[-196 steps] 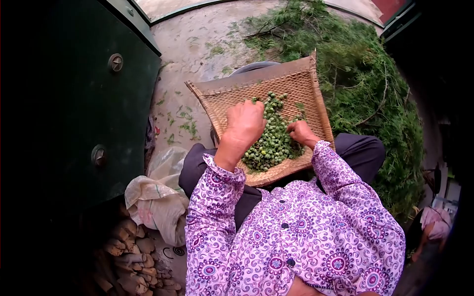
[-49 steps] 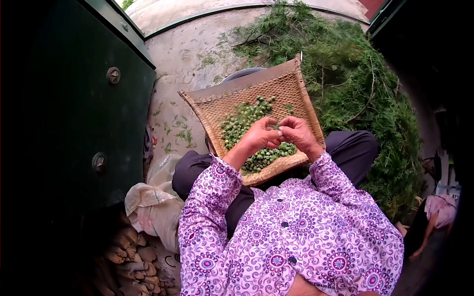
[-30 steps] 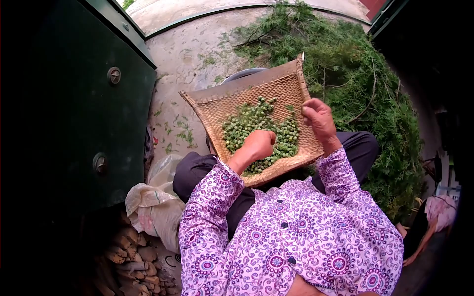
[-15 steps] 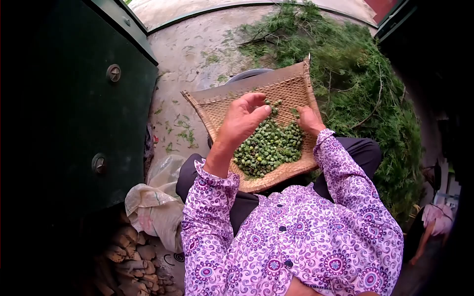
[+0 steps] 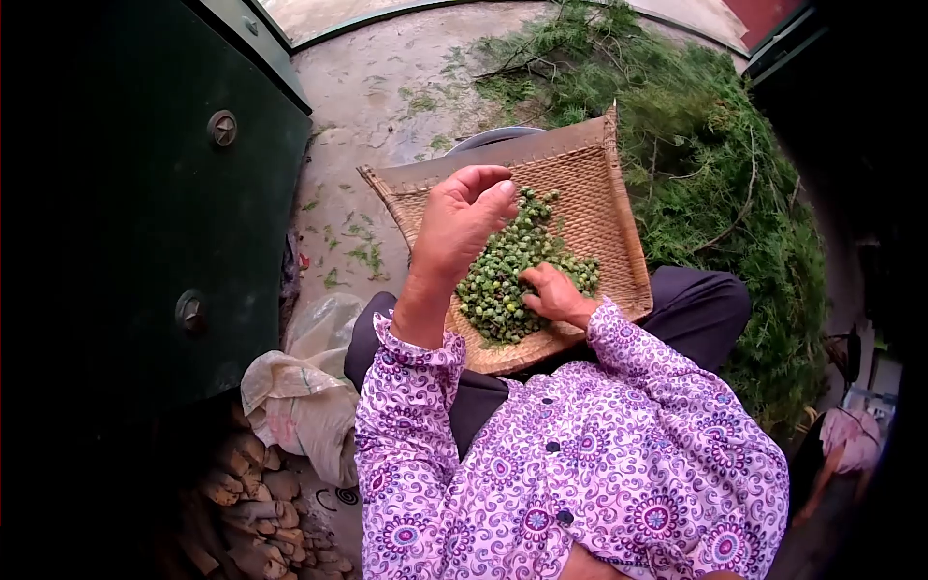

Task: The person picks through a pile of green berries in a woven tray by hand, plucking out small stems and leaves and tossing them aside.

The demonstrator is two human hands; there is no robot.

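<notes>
A woven winnowing basket (image 5: 580,184) rests across my lap, tilted, holding a heap of small green cones (image 5: 507,266) with bits of leaf among them. My left hand (image 5: 459,227) is raised above the basket's left side, fingers curled towards the thumb; whatever is between them, if anything, is too small to make out. Lower down, the fingers of my right hand (image 5: 553,293) are bent and pinch into the near right part of the heap. Its fingertips are partly hidden among the cones.
Cut evergreen branches (image 5: 696,145) are piled at the right and far side. Behind the basket shows a metal basin rim (image 5: 493,135). A whitish woven sack (image 5: 300,411) and split firewood (image 5: 261,493) lie at the left, below a dark green door (image 5: 193,242).
My right hand has moved from the basket's right edge down and left into the cones. My left hand has shifted slightly up and left, its thumb now closer to the fingers.
</notes>
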